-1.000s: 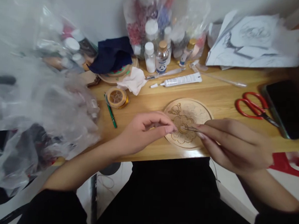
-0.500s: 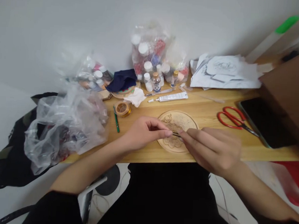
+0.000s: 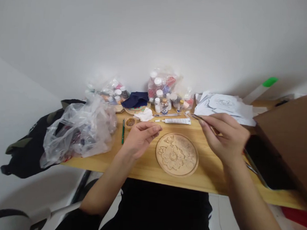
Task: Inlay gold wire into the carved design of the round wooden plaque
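In my right hand is a pair of thin metal tweezers, gripped between thumb and fingers, tips pointing left above the table. My left hand is closed in a pinch left of the board; whatever sits between its fingertips is too small to make out. Below and between both hands lies a round wooden board with a flower design outlined in gold-coloured lines, its right part showing only a faint drawing. Behind my left hand a spool of gold wire is partly hidden.
A green pen-like tool and a clear plastic bag lie left. Behind the board are a white tube, small bottles and crumpled tissue. Papers, a phone and a cardboard box occupy the right.
My hands have come apart and lifted off the board, the right one moving up and right with the tweezers. The view has tilted upward. My right arm now covers most of the red scissors.
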### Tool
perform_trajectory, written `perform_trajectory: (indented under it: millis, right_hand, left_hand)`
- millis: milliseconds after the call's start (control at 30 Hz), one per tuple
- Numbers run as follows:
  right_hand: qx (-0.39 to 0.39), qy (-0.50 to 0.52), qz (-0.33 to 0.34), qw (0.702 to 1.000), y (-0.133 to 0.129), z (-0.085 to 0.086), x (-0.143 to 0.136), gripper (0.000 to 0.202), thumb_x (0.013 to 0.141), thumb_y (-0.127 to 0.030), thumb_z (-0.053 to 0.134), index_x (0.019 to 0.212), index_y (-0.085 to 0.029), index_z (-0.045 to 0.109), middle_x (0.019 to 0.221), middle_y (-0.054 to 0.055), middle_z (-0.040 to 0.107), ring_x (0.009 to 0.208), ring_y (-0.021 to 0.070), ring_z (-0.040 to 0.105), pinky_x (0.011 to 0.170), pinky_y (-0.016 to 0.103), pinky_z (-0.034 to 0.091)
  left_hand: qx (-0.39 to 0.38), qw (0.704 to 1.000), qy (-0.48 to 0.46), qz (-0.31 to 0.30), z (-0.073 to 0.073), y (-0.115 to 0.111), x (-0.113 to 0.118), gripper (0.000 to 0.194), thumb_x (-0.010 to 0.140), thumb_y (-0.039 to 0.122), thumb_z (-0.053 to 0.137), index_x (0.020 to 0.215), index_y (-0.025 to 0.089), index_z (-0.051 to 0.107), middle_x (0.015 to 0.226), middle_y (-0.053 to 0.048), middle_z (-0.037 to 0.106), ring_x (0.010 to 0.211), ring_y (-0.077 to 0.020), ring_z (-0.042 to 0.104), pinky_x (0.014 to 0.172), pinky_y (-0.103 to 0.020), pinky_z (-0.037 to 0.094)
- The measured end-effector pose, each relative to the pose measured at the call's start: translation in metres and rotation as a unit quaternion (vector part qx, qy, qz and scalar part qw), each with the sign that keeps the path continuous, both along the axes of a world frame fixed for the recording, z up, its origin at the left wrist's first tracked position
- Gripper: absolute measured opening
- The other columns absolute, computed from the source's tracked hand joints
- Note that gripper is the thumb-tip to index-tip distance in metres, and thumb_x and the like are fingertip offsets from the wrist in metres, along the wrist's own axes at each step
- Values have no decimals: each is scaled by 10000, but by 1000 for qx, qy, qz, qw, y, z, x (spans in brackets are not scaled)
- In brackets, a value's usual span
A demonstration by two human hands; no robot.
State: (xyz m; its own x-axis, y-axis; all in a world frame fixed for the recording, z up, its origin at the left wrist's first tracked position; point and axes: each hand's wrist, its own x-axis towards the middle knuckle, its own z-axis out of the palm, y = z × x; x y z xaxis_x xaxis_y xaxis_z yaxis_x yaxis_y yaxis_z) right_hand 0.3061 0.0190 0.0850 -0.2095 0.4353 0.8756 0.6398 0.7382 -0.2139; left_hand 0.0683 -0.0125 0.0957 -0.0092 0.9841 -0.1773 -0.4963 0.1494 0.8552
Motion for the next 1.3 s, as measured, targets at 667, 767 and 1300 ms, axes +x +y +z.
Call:
perform_trajectory:
  millis: [667, 767, 1300]
  right_hand:
    - [-235, 78, 58, 967, 17, -57, -16, 163, 854, -262, 624, 843, -195, 772, 717, 47, 692, 664, 174, 636, 609, 305, 487]
    - [-243, 69, 61, 966, 16, -56, -17, 161, 859, -262, 627, 867, -197, 775, 717, 43, 695, 667, 176, 641, 609, 306, 493]
    - [-243, 70, 69, 965, 16, -58, -18, 151, 858, -238, 627, 850, -181, 767, 698, 43, 690, 617, 154, 617, 571, 288, 463]
  left_hand:
    - [-5, 987, -110, -116, 1, -25, 37, 287, 611, 316, 915, 610, 148, 682, 588, 30, 637, 583, -50, 589, 606, -159, 484]
    - [-3, 987, -98, -131, 2, -26, 37, 282, 568, 337, 933, 622, 170, 713, 589, 29, 651, 582, -62, 593, 611, -187, 491]
    - [1, 972, -134, -193, 5, -30, 41, 206, 568, 306, 934, 702, 253, 787, 682, 22, 746, 623, -60, 669, 592, -135, 501]
